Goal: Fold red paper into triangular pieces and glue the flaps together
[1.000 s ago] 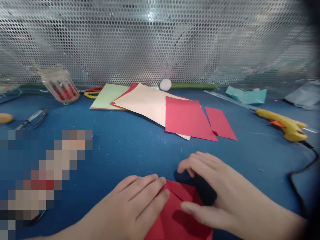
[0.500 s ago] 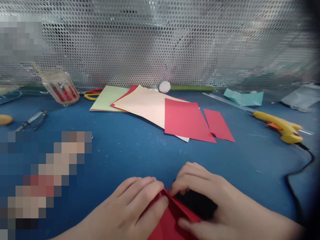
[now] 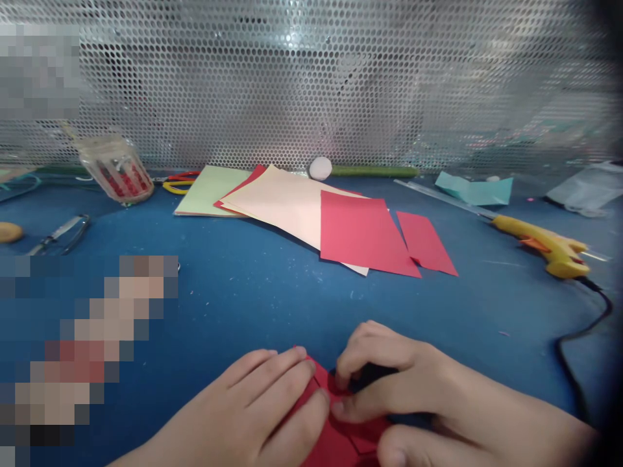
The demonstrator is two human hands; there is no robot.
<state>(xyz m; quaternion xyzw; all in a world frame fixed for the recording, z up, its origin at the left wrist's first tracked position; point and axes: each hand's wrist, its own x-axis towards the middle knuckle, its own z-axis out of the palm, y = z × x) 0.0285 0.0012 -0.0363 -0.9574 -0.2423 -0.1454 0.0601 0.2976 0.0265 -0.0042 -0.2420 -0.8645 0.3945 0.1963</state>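
A folded sheet of red paper (image 3: pixel 335 444) lies on the blue table at the bottom middle, partly covered by both hands. My left hand (image 3: pixel 272 405) rests over its left side, fingers close together, holding it down near the top corner. Bent over the right side is my right hand (image 3: pixel 413 383), its fingertips pressing on the folded flap and its thumb lower down at the paper's edge. Crease lines show between the hands. The paper's lower part runs out of view.
Behind are coloured sheets (image 3: pixel 272 201), cut red pieces (image 3: pixel 365 233) and a white ball (image 3: pixel 320 168). A yellow glue gun (image 3: pixel 540 240) with a black cord lies right. At left stand a jar (image 3: pixel 117 168) and scissors (image 3: pixel 178 187). A perforated metal screen (image 3: pixel 243 84) closes the back.
The raised red flap now lies flatter. My right fingers have moved from its outer edge onto the paper, and my left fingers have shifted slightly along the top.
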